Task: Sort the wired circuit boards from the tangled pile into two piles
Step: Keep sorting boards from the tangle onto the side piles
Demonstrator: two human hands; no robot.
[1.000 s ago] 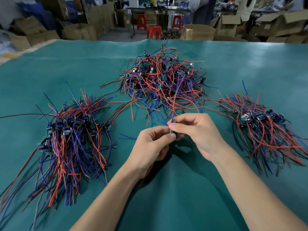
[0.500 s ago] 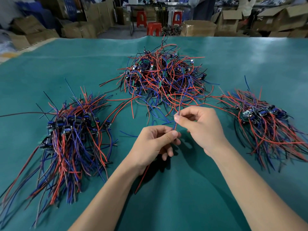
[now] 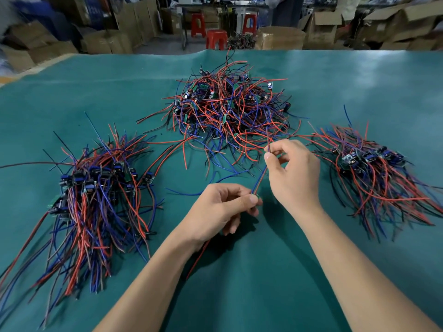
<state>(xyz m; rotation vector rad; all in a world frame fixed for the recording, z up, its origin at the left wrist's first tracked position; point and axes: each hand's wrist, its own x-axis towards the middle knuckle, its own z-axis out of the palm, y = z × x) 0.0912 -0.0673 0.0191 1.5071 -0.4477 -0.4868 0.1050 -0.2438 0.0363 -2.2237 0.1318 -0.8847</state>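
A tangled pile (image 3: 230, 109) of small circuit boards with red, blue and black wires lies at the middle back of the green table (image 3: 239, 283). A sorted pile (image 3: 96, 188) lies at the left, a smaller sorted pile (image 3: 369, 168) at the right. My left hand (image 3: 215, 212) pinches a small circuit board (image 3: 258, 197) between thumb and fingers; a red wire trails below the wrist. My right hand (image 3: 294, 171) pinches that board's red and blue wires (image 3: 260, 179) higher up, near the tangled pile's front edge. The wires run taut between the hands.
Cardboard boxes (image 3: 280, 38) and red stools (image 3: 215, 38) stand beyond the table's far edge. A loose blue wire (image 3: 182, 192) lies on the cloth left of my left hand. Bare green cloth spreads in front, between my forearms and the side piles.
My right hand has slid up along the wires, away from my left hand and toward the tangled pile. The left hand has stayed put, holding the board.
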